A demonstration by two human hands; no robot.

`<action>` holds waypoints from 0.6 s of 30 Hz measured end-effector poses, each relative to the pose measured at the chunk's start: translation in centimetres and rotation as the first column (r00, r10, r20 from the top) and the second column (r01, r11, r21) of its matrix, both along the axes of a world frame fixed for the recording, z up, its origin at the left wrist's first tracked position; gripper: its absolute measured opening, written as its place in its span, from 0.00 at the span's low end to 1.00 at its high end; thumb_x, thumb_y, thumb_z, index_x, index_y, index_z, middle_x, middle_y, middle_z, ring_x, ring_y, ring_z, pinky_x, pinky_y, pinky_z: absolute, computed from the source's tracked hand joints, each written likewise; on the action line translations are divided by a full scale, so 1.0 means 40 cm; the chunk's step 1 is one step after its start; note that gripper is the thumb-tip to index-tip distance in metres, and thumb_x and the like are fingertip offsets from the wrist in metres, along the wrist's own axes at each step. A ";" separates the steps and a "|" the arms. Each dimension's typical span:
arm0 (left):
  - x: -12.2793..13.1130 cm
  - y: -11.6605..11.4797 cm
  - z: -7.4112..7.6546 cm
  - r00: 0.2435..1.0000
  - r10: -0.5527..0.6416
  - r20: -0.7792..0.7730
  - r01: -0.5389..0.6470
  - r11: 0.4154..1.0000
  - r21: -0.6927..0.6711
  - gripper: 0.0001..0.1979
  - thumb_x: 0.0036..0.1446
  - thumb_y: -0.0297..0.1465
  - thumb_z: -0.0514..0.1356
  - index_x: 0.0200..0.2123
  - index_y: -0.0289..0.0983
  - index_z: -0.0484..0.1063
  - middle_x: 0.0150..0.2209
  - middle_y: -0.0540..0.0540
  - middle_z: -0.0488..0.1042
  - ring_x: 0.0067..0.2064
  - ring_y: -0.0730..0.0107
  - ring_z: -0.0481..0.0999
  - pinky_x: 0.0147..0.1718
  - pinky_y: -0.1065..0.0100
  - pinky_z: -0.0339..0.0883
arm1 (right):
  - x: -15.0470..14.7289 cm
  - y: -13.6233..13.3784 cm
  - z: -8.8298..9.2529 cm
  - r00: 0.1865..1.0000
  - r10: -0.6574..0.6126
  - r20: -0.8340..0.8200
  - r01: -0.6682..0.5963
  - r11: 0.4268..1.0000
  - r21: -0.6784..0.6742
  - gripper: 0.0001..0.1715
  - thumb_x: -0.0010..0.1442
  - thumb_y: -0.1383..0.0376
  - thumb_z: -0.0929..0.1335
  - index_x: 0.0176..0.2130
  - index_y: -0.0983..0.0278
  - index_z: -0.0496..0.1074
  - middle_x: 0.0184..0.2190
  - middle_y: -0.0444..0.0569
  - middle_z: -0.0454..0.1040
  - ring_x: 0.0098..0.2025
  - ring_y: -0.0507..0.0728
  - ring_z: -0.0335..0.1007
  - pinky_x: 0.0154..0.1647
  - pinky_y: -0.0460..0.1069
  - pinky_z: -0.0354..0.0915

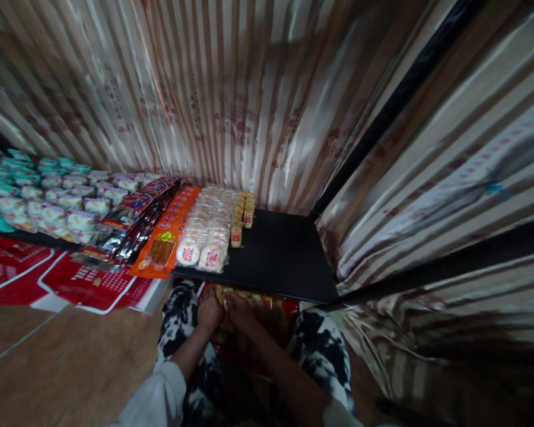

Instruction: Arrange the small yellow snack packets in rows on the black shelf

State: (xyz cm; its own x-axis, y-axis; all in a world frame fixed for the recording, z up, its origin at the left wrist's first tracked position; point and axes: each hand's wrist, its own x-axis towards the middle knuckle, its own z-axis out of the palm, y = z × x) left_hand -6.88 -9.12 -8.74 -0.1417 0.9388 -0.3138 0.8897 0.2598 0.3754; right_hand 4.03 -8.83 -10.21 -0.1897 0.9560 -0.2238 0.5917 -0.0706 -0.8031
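Note:
My left hand (209,313) and my right hand (239,309) meet low in the middle, just below the front edge of a black shelf (285,261). Both are closed around a bundle of small yellow snack packets (225,293) that rests on a red package (285,311) in my lap. On the shelf above lie a row of small yellow packets (242,216), rows of round white cakes in clear wrap (204,234), orange snack packs (169,234) and dark foil packs (133,222).
More white and teal wrapped snacks (48,196) fill the shelf's left end. Red printed sheets (80,284) lie on the brown floor (71,367). Striped shiny curtains (231,89) hang behind and to the right. The right part of the shelf is bare.

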 end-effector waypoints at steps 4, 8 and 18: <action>0.008 0.021 -0.022 0.996 0.093 -0.015 -0.094 0.994 -0.056 0.21 0.57 0.29 0.49 0.53 0.30 0.60 0.51 0.33 0.66 0.53 0.57 0.66 0.47 0.61 0.62 | -0.005 0.004 -0.026 0.999 -0.011 0.030 0.012 0.999 -0.049 0.21 0.54 0.74 0.59 0.45 0.63 0.70 0.45 0.51 0.74 0.48 0.55 0.69 0.50 0.50 0.61; 0.026 0.003 -0.015 0.991 0.137 0.007 -0.137 0.990 -0.012 0.22 0.57 0.29 0.47 0.55 0.33 0.57 0.52 0.35 0.66 0.53 0.58 0.66 0.47 0.63 0.63 | 0.005 0.007 -0.023 1.000 -0.023 -0.013 0.022 0.995 -0.097 0.22 0.53 0.74 0.60 0.47 0.63 0.69 0.45 0.51 0.74 0.47 0.54 0.70 0.49 0.49 0.62; 0.009 -0.112 0.043 0.872 0.223 0.435 -0.201 0.975 -0.097 0.22 0.55 0.28 0.50 0.54 0.35 0.56 0.47 0.42 0.73 0.47 0.68 0.73 0.45 0.69 0.65 | 0.034 -0.048 0.024 0.938 -0.092 -0.335 0.033 0.983 -0.178 0.11 0.52 0.67 0.62 0.36 0.65 0.71 0.33 0.48 0.76 0.35 0.55 0.72 0.40 0.50 0.67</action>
State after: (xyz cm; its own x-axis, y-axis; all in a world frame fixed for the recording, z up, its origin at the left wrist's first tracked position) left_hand -6.53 -13.61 -7.04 -0.1727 0.8844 -0.4337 0.5564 0.4509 0.6979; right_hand 5.40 -10.75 -9.23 -0.2238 0.9227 -0.3139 0.2746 -0.2493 -0.9287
